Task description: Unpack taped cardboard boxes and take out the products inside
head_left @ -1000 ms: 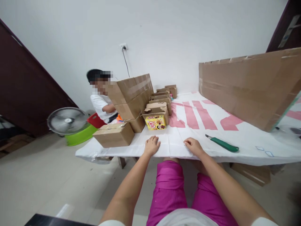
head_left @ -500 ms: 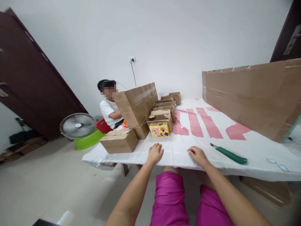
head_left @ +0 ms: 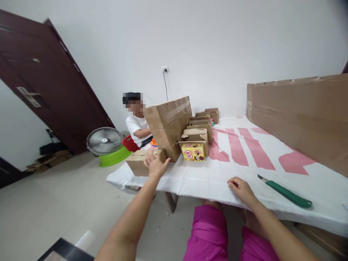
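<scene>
My left hand [head_left: 156, 166] is over the closed cardboard box [head_left: 136, 168] at the table's left corner. Its fingers are spread and overlap the box's top and near side; whether they touch it I cannot tell. Near the table's front edge, my right hand [head_left: 242, 189] rests on the white cloth [head_left: 190, 180] with its fingers curled in, and nothing shows in them. A green utility knife [head_left: 289, 194] lies to the right of that hand, blade out. Between the hands and farther back, a yellow printed snack box [head_left: 193, 152] stands against an open cardboard box [head_left: 204, 139].
Closed cartons [head_left: 159, 125] are stacked behind the single box. Several open boxes [head_left: 199, 123] form a row beside the stack. A large cardboard piece [head_left: 299, 116] stands at the right. Across the stack sits a person [head_left: 134, 125], near a fan [head_left: 104, 140] on the floor.
My left hand has moved left from the cloth to the cardboard box, its fingers spreading. My right hand stays curled on the cloth. The view has turned slightly left.
</scene>
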The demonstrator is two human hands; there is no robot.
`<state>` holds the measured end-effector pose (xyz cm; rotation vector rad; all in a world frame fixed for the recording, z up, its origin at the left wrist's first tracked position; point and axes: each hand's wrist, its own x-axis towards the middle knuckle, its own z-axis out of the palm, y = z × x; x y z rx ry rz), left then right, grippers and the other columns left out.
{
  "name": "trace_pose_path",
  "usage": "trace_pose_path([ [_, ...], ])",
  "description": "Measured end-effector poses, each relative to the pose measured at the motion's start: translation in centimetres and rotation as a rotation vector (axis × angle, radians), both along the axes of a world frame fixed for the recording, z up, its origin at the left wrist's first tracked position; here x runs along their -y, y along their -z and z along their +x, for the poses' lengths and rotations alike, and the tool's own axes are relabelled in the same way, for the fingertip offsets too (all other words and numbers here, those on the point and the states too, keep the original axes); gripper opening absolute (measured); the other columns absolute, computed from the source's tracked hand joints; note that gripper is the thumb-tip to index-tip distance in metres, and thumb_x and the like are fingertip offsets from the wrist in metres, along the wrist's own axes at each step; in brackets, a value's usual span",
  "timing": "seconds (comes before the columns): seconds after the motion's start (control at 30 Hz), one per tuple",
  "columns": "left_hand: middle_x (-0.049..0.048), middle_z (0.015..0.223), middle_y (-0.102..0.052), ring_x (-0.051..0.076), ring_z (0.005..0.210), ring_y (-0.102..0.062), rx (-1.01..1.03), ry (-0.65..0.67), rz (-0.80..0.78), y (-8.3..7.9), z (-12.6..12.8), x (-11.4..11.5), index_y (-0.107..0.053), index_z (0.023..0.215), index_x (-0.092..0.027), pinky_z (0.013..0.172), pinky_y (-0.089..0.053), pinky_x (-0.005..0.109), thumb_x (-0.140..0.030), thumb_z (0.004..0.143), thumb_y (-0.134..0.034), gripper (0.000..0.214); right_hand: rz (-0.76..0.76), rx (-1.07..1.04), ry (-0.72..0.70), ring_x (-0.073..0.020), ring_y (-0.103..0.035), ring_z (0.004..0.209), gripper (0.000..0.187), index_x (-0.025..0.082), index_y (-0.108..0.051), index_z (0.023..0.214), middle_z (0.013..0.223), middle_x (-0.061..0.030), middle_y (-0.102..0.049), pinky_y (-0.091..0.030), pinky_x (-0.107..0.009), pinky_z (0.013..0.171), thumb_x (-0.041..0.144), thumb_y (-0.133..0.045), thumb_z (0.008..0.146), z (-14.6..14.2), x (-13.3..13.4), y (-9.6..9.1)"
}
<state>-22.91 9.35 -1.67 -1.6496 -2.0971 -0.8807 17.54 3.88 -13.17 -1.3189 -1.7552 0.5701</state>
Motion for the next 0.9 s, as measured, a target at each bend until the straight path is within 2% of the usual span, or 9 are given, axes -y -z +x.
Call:
trace_pose_path([
  [0.03,0.0173,0.157,-0.017,0.047,0.143,-0.005,0.001,-0.098,-0.115,-1.0,-1.6,-0.5,-0.043,0.138,-0.019,0.105,-0.017,0.068,-0.059,0.078,-0.055,0.073,-0.002,0.0,0.002,-0.0205,-0.061,0.071,0.024,0.021,-0.064,0.078,0.076,-0.0039,-0.068,-0.046,-0.032,0.068,0.038,-0.047,0.08,0.0,0.0,0.0],
  [0.07,0.0165,0.157,-0.021,0.049,0.141,-0.009,-0.016,-0.126,-0.256,-1.8,-3.0,-0.9,-0.045,0.138,-0.022,0.103,-0.019,0.069,-0.062,0.075,-0.056,0.075,-0.003,-0.001,0.003,-0.0204,-0.061,0.07,0.025,0.021,-0.064,0.078,0.076,-0.0038,-0.068,-0.046,-0.032,0.068,0.039,-0.047,0.08,0.0,0.0,0.0],
  [0.13,0.0139,0.148,-0.041,0.046,0.138,-0.025,-0.041,-0.11,-0.391,-2.8,-5.1,-1.3,-0.053,0.131,-0.026,0.102,-0.024,0.067,-0.061,0.073,-0.058,0.067,-0.005,-0.005,0.004,-0.0203,-0.061,0.07,0.025,0.021,-0.065,0.077,0.075,-0.0039,-0.068,-0.046,-0.031,0.068,0.039,-0.047,0.08,0.0,0.1,-0.1],
  [0.23,0.0124,0.134,-0.057,0.04,0.129,-0.042,-0.074,-0.074,-0.436,-3.1,-6.2,-1.3,-0.059,0.125,-0.028,0.101,-0.03,0.061,-0.057,0.079,-0.053,0.055,-0.006,-0.014,0.002,-0.0207,-0.062,0.07,0.025,0.021,-0.065,0.077,0.077,-0.0044,-0.069,-0.047,-0.032,0.068,0.04,-0.048,0.08,-0.1,0.1,-0.2],
  [0.37,0.0098,0.134,-0.059,0.036,0.128,-0.045,-0.11,-0.027,-0.446,-3.1,-5.2,-0.2,-0.06,0.125,-0.03,0.102,-0.033,0.054,-0.055,0.082,-0.05,0.051,-0.006,-0.026,0.005,-0.0214,-0.062,0.071,0.025,0.022,-0.064,0.077,0.078,-0.0048,-0.07,-0.047,-0.032,0.068,0.041,-0.048,0.08,0.0,0.1,-0.2],
  [0.5,0.0028,0.133,-0.06,0.03,0.129,-0.046,-0.132,0.073,-0.454,-3.3,-3.2,2.1,-0.062,0.121,-0.033,0.103,-0.036,0.044,-0.051,0.081,-0.056,0.044,-0.004,-0.033,0.002,-0.0217,-0.062,0.071,0.025,0.022,-0.064,0.077,0.078,-0.0052,-0.07,-0.048,-0.033,0.069,0.041,-0.047,0.08,0.0,0.0,-0.2],
  [0.63,0.0022,0.132,-0.061,0.03,0.127,-0.047,-0.139,0.135,-0.441,-3.0,0.2,5.4,-0.063,0.119,-0.034,0.102,-0.036,0.044,-0.05,0.08,-0.06,0.042,-0.001,-0.039,0.0,-0.0217,-0.062,0.071,0.025,0.022,-0.064,0.077,0.078,-0.0053,-0.07,-0.047,-0.033,0.07,0.04,-0.047,0.08,0.0,0.0,-0.2],
  [0.8,0.0059,0.136,-0.057,0.033,0.13,-0.041,-0.148,0.211,-0.391,-1.5,7.1,9.3,-0.058,0.126,-0.033,0.106,-0.028,0.053,-0.057,0.082,-0.055,0.05,-0.001,-0.039,-0.005,-0.022,-0.062,0.072,0.026,0.022,-0.064,0.075,0.078,-0.0051,-0.069,-0.047,-0.034,0.07,0.042,-0.048,0.079,-0.1,-0.1,-0.4],
  [0.9,0.0069,0.149,-0.042,0.038,0.136,-0.032,-0.142,0.385,-0.342,-0.4,11.9,11.1,-0.044,0.139,-0.034,0.106,-0.026,0.058,-0.062,0.078,-0.058,0.068,-0.007,-0.036,0.0,-0.022,-0.061,0.071,0.026,0.022,-0.064,0.075,0.076,-0.0047,-0.068,-0.046,-0.034,0.069,0.042,-0.048,0.079,-0.1,-0.1,-0.3],
])
